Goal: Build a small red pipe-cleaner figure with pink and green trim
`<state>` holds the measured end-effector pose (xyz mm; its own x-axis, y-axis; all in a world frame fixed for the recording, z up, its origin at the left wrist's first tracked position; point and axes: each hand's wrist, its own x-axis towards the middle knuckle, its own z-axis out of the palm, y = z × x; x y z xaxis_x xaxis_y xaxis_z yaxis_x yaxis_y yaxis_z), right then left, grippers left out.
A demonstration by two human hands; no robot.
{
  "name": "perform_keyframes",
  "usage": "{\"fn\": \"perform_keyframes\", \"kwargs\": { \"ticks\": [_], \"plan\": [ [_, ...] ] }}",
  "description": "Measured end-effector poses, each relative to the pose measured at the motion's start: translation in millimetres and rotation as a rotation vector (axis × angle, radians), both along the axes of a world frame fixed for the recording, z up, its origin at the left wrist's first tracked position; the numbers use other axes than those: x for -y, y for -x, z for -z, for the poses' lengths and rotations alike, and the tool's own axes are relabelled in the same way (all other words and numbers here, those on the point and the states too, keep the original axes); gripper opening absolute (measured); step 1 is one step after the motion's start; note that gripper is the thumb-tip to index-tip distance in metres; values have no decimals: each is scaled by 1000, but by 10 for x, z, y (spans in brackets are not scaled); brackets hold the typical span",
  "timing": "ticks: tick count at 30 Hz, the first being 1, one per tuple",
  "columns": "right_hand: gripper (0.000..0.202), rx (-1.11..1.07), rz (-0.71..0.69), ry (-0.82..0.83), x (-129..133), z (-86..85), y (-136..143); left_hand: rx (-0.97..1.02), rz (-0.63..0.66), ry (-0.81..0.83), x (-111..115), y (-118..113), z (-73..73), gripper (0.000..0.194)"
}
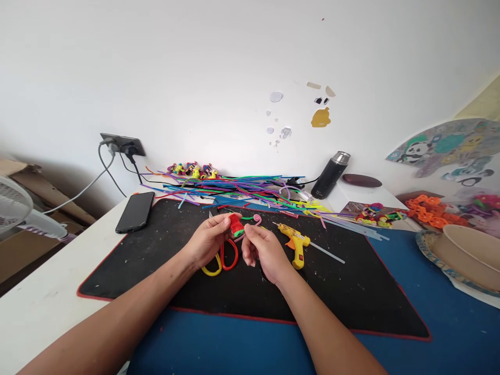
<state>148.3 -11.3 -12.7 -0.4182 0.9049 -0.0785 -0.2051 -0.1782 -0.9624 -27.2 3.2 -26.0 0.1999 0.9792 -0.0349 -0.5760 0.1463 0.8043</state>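
One small red-and-green fuzzy piece [236, 226], held up above the black mat [332, 299], toward its far side. Left hand [207, 238]: grip narrow, thumb and fingers pinching the red part. Right hand [266, 251]: thumb and forefinger drawn in close by the green end, other fingers curled; cannot tell whether this grip clamps the piece or only touches it. A green stem [247, 218] and a pink curl [257, 219] show just beyond the fingertips; how they join is hidden.

Scissors [229, 259] lie on the mat below the hands, one handle loop red, one yellow, blades mostly covered by the left hand. Yellow glue gun [297, 244] lies to the right of the right hand, nozzle toward the far left, translucent glue stick [328, 252] out of its back.

Far edge of mat: a long loose spread of coloured fuzzy stems [234, 186], small colourful figures [193, 170] behind at left, black flask [330, 175] tilted in view at right, dark red oval case [362, 180] beside it. Phone [135, 212] at the mat's far left corner, partly on the white desk [47, 276]. Orange linked pieces [425, 210] farther right, near a round cream container [474, 255]
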Motion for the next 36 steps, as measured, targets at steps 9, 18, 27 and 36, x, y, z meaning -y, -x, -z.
{"fn": "perform_keyframes", "kwargs": {
  "ticks": [9, 18, 27, 36],
  "plan": [
    [47, -81, -24, 54, 12, -12, -6, -5, 33, -26, 29, 7, -46, 42],
    [45, -5, 21, 27, -15, 7, -17, -19, 16, -9, 40, -18, -84, 34],
    [48, 104, 176, -137, -117, 25, -104, 6, -47, 40, 6, 10, -93, 39],
    [52, 196, 105, -191, -78, 10, -98, -44, 2, 9, 37, -22, -37, 44]
  ]
}}
